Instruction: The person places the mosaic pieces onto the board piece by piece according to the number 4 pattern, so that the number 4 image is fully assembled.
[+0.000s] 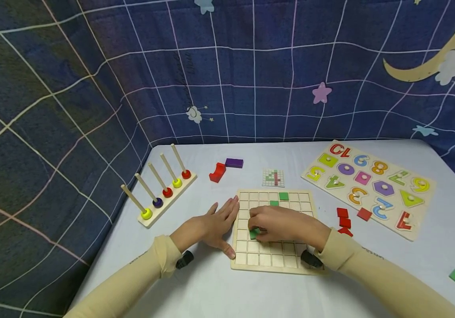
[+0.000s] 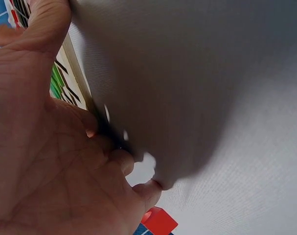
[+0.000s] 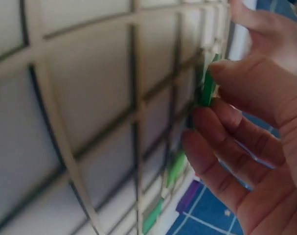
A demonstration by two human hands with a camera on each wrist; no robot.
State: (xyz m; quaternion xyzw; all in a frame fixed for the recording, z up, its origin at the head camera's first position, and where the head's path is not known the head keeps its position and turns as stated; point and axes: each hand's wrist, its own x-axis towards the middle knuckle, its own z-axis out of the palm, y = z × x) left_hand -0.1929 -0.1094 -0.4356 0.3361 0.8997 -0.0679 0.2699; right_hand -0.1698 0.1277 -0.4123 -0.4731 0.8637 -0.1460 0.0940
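Numbered puzzle board (image 1: 369, 193), numerals 1 to 10, upside down in the head view.
Nearer row, from right to left: 1 (image 1: 404, 221), red; 2 (image 1: 381, 209), blue; 3 (image 1: 356, 196), orange; 4 (image 1: 334, 182), green; 5 (image 1: 315, 173), yellow; farther row, same direction: 6 (image 1: 421, 184), yellow; 7 (image 1: 399, 177), green; 8 (image 1: 379, 167), orange; 9 (image 1: 361, 160), blue; 10 (image 1: 340, 150), red; left sleeve (image 1: 140, 269) and right sleeve (image 1: 346, 254), small dark lettering on each, illegible; patterned backdrop (image 1: 233, 66), faint dark script-like marks, likewise illegible.

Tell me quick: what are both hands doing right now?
Left hand: open, at the grid board's left edge.
Right hand: closed, pinching a green tile.
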